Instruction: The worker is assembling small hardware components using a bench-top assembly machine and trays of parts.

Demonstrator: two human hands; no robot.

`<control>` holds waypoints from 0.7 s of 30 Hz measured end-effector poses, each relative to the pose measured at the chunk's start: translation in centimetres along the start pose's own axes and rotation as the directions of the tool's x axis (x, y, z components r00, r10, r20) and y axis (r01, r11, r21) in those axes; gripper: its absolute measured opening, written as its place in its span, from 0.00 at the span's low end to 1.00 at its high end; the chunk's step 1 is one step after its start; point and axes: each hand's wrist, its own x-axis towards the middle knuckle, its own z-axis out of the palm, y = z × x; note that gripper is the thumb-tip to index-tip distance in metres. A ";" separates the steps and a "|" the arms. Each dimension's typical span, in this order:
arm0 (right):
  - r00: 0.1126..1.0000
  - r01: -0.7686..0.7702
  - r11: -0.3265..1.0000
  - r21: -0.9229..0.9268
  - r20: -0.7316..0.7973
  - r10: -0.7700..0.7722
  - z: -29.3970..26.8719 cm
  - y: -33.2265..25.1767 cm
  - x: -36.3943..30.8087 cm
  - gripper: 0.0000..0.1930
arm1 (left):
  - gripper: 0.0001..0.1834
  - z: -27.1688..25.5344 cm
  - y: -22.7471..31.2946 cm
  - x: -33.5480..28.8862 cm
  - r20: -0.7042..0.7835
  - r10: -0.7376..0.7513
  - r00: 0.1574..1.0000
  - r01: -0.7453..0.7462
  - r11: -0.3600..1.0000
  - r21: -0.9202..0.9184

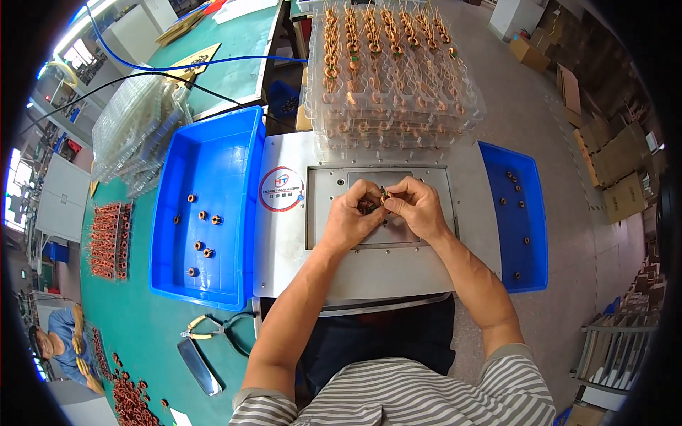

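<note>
Above the metal machine plate (383, 263), my two hands meet with their fingertips together. My left hand (349, 216) is closed, with several small dark and copper-coloured coils (366, 206) partly hidden in its curled fingers. Between the fingertips of both hands is a small copper-wound ring coil (384, 197) with a bit of green at its top. My right hand (420, 207) pinches this coil from the right with thumb and forefinger. The fingers cover most of the coil.
Blue bins with loose ring coils flank the plate, one bin at left (206, 241) and another at right (526, 220). Stacked clear trays (398, 92) of copper coils rise behind. Pliers (206, 326) and a phone (199, 366) lie on the green table (149, 312). Another person (67, 348) sits far left.
</note>
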 end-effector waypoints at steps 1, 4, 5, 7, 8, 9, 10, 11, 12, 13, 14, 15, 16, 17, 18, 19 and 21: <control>1.000 -0.012 1.000 0.021 -0.015 0.013 0.2 -0.1 0.0 0.08 | 0.12 -0.1 -0.1 0.0 0.001 -0.002 1.000 0.002 1.000 0.000; 1.000 0.000 0.999 0.048 -0.026 0.001 0.6 -0.1 0.2 0.08 | 0.12 -0.2 -0.1 0.1 -0.006 0.050 0.999 -0.049 0.995 0.084; 1.000 0.000 0.999 0.047 -0.027 0.001 0.6 -0.1 0.3 0.08 | 0.12 -0.2 -0.1 0.1 -0.017 0.050 0.999 -0.048 0.996 0.077; 1.000 -0.012 0.999 0.048 -0.014 0.013 0.6 -0.1 0.3 0.08 | 0.12 -0.1 0.0 0.1 -0.028 0.052 0.998 -0.050 0.996 0.070; 1.000 -0.011 0.999 0.046 -0.014 0.011 0.7 0.0 0.3 0.08 | 0.11 -0.1 0.0 0.1 -0.038 0.041 0.998 -0.039 0.998 0.051; 0.999 -0.004 0.998 0.061 -0.038 0.006 0.8 0.2 0.3 0.07 | 0.10 -0.1 -0.1 0.1 -0.048 0.029 0.998 -0.028 0.999 0.032; 0.998 0.003 0.997 0.075 -0.059 0.002 1.0 0.1 0.3 0.07 | 0.10 -0.2 -0.2 0.2 -0.051 0.031 0.998 -0.029 0.999 0.032; 0.998 0.004 0.997 0.074 -0.056 0.000 1.2 -0.1 0.3 0.07 | 0.09 -0.3 -0.4 0.2 -0.049 -0.047 0.998 0.045 0.998 -0.044; 0.996 0.036 0.998 0.049 -0.081 -0.031 1.3 -0.4 0.3 0.07 | 0.07 -0.4 -0.5 0.2 -0.042 -0.124 0.991 0.119 0.986 -0.120; 0.992 0.065 0.998 0.024 -0.107 -0.062 1.4 -0.6 0.2 0.07 | 0.07 -0.5 -0.5 0.3 -0.041 -0.125 0.991 0.120 0.985 -0.120; 0.992 0.064 0.998 0.024 -0.108 -0.061 1.4 -0.4 0.3 0.07 | 0.07 -0.7 -0.5 0.3 -0.044 -0.125 0.991 0.119 0.986 -0.120; 0.990 0.101 0.994 -0.040 -0.092 -0.104 1.2 0.1 0.4 0.07 | 0.07 -0.9 -0.5 0.4 -0.047 -0.126 0.991 0.120 0.986 -0.120; 0.987 0.139 0.985 -0.102 -0.071 -0.146 1.2 0.2 0.5 0.07 | 0.07 -1.1 -0.5 0.4 -0.047 -0.128 0.991 0.121 0.985 -0.120; 0.987 0.137 0.985 -0.101 -0.070 -0.144 1.2 0.2 0.4 0.07 | 0.07 -1.2 -0.4 0.5 -0.030 -0.167 0.985 0.160 0.973 -0.166; 0.983 0.166 0.969 -0.182 -0.054 -0.178 1.2 0.1 0.3 0.08 | 0.06 -1.4 -0.3 0.5 -0.011 -0.206 0.978 0.199 0.957 -0.212; 0.977 0.194 0.945 -0.261 -0.034 -0.210 1.2 -0.1 0.2 0.09 | 0.06 -1.5 -0.5 0.5 -0.013 -0.209 0.978 0.201 0.956 -0.211; 0.978 0.189 0.933 -0.307 -0.025 -0.207 1.3 -0.6 0.2 0.09 | 0.07 -1.6 -0.9 0.4 -0.002 -0.194 0.981 0.192 0.970 -0.149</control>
